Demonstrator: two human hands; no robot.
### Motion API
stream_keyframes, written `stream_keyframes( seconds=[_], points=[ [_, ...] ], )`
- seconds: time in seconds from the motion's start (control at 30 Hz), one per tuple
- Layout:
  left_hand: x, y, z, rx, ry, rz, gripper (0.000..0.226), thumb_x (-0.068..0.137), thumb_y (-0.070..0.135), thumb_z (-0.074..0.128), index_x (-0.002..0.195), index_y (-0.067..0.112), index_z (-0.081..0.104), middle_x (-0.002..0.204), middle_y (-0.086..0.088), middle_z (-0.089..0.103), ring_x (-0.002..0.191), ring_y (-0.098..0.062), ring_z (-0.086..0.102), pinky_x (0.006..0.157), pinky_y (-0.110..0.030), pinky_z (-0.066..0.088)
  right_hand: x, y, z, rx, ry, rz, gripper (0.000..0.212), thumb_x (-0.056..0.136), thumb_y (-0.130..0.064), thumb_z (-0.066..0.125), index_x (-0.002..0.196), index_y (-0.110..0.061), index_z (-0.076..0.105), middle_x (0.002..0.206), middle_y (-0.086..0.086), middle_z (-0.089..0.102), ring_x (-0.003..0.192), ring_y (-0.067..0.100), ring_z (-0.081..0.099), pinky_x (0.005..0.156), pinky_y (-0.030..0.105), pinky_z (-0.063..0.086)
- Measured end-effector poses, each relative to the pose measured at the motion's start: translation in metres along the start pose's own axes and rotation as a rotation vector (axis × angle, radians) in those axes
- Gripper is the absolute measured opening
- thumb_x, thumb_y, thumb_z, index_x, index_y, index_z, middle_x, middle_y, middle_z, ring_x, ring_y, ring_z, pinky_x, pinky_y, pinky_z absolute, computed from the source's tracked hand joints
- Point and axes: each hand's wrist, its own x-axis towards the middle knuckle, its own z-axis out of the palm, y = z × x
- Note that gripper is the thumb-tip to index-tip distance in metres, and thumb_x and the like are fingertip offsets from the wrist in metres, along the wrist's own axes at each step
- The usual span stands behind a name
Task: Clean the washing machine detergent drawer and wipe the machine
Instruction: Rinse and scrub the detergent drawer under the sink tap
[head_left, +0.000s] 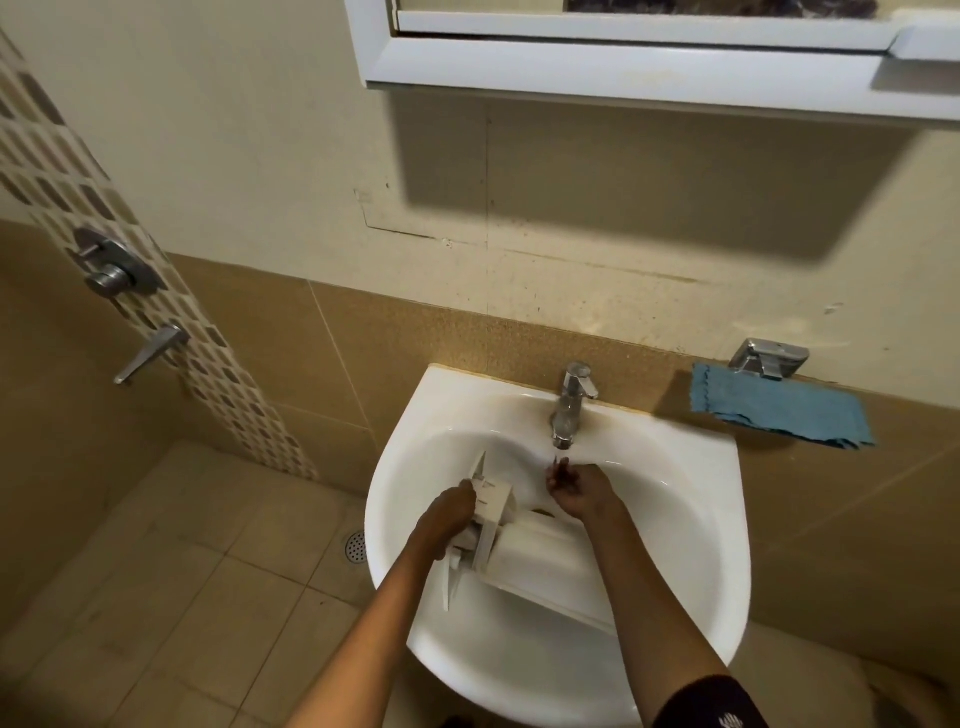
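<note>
- Inside the white ceramic sink (696, 519), our left hand (447, 514) gripped the white plastic detergent drawer (540, 551).
- Our right hand (576, 488), fingers loose, hung under the sink's chrome tap (571, 405).

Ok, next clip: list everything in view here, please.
sink: one, white, on the wall, centre
detergent drawer: one, white, lying in the basin
tap: one, chrome, back of sink
wall fitting: one, chrome, right of tap
cloth: one, blue, just below that fitting
shower valve: one, chrome, on mosaic strip, left
lever handle: one, chrome, below the valve
floor drain: one, metal, left of sink
cabinet: one, white, top
left hand: one, grips the drawer's left end
right hand: one, under the tap spout, holding nothing
</note>
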Motion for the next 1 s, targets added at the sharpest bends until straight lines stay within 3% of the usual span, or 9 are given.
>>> stream_keyframes(
  seconds=[0.1, 0.23, 0.43, 0.5, 0.63, 0.8, 0.87, 0.93, 1.0],
  points=[
    [0.007, -0.007, 0.005, 0.002, 0.025, -0.033, 0.055, 0.102, 0.039, 0.018, 0.14, 0.003, 0.035, 0.14, -0.018, 0.042, 0.127, -0.033, 0.041, 0.105, -0.04, 0.033, -0.008, 0.001, -0.001, -0.036, -0.069, 0.013, 0.03, 0.092, 0.005, 0.026, 0.076, 0.0, 0.051, 0.059, 0.011, 0.055, 0.066, 0.02, 0.045, 0.059, 0.023, 0.036],
    [0.01, -0.007, 0.005, 0.005, 0.021, -0.042, 0.057, 0.102, 0.041, 0.017, 0.14, 0.003, 0.035, 0.143, -0.018, 0.04, 0.129, -0.034, 0.04, 0.105, -0.042, 0.036, -0.013, 0.0, 0.011, -0.039, -0.106, -0.009, 0.03, 0.094, 0.005, 0.025, 0.078, 0.001, 0.05, 0.071, 0.011, 0.048, 0.067, 0.02, 0.045, 0.059, 0.024, 0.037],
    [0.007, -0.009, 0.007, -0.006, 0.03, -0.048, 0.056, 0.102, 0.039, 0.017, 0.137, 0.001, 0.039, 0.141, -0.018, 0.043, 0.128, -0.031, 0.042, 0.108, -0.04, 0.034, -0.018, 0.0, 0.023, -0.141, -0.174, -0.017, 0.021, 0.078, 0.006, 0.03, 0.07, -0.005, 0.046, 0.052, 0.007, 0.048, 0.059, 0.014, 0.037, 0.054, 0.019, 0.025],
    [0.008, -0.013, 0.007, -0.02, 0.04, -0.042, 0.055, 0.102, 0.038, 0.018, 0.136, 0.002, 0.041, 0.14, -0.018, 0.044, 0.128, -0.03, 0.043, 0.11, -0.039, 0.033, -0.021, -0.001, 0.021, -0.223, -0.189, 0.023, 0.025, 0.082, 0.005, 0.028, 0.07, -0.008, 0.045, 0.048, 0.004, 0.049, 0.058, 0.012, 0.037, 0.052, 0.018, 0.026],
    [0.007, -0.018, 0.004, -0.004, -0.007, -0.065, 0.058, 0.101, 0.044, 0.018, 0.137, 0.005, 0.04, 0.14, -0.016, 0.045, 0.126, -0.03, 0.045, 0.108, -0.041, 0.036, -0.046, 0.013, 0.027, -0.797, -0.34, 0.129, 0.031, 0.089, 0.005, 0.03, 0.073, -0.005, 0.056, 0.055, 0.006, 0.059, 0.05, 0.013, 0.055, 0.048, 0.019, 0.043],
    [0.011, -0.023, -0.002, -0.046, -0.057, -0.129, 0.056, 0.099, 0.047, 0.026, 0.136, 0.009, 0.042, 0.136, -0.016, 0.049, 0.119, -0.031, 0.05, 0.097, -0.041, 0.044, -0.052, 0.026, 0.043, -1.287, -0.253, -0.233, 0.028, 0.094, 0.007, 0.037, 0.108, 0.018, 0.059, 0.075, 0.015, 0.06, 0.067, 0.02, 0.059, 0.073, 0.028, 0.053],
    [0.013, -0.021, -0.003, -0.075, -0.062, -0.099, 0.044, 0.1, 0.035, 0.031, 0.126, 0.003, 0.047, 0.132, -0.021, 0.049, 0.111, -0.032, 0.05, 0.089, -0.038, 0.043, -0.049, 0.033, 0.04, -1.575, -0.263, -0.336, 0.032, 0.088, -0.003, 0.059, 0.118, 0.007, 0.06, 0.092, 0.011, 0.061, 0.076, 0.018, 0.059, 0.079, 0.03, 0.051],
    [0.015, -0.016, -0.001, -0.046, -0.035, -0.057, 0.033, 0.101, 0.023, 0.031, 0.112, 0.0, 0.053, 0.123, -0.023, 0.051, 0.105, -0.03, 0.049, 0.091, -0.037, 0.039, -0.043, 0.044, 0.031, -1.863, -0.259, -0.386, 0.058, 0.073, -0.023, 0.078, 0.124, -0.01, 0.055, 0.116, 0.01, 0.05, 0.102, 0.023, 0.054, 0.089, 0.033, 0.046],
    [0.015, -0.011, 0.004, -0.054, 0.013, -0.017, 0.036, 0.102, 0.019, 0.029, 0.122, -0.001, 0.05, 0.128, -0.022, 0.05, 0.112, -0.03, 0.048, 0.096, -0.033, 0.036, -0.039, 0.047, 0.022, -1.888, -0.234, -0.393, 0.075, 0.064, -0.034, 0.084, 0.127, -0.019, 0.046, 0.128, 0.009, 0.037, 0.118, 0.025, 0.046, 0.099, 0.033, 0.04]
  ],
)
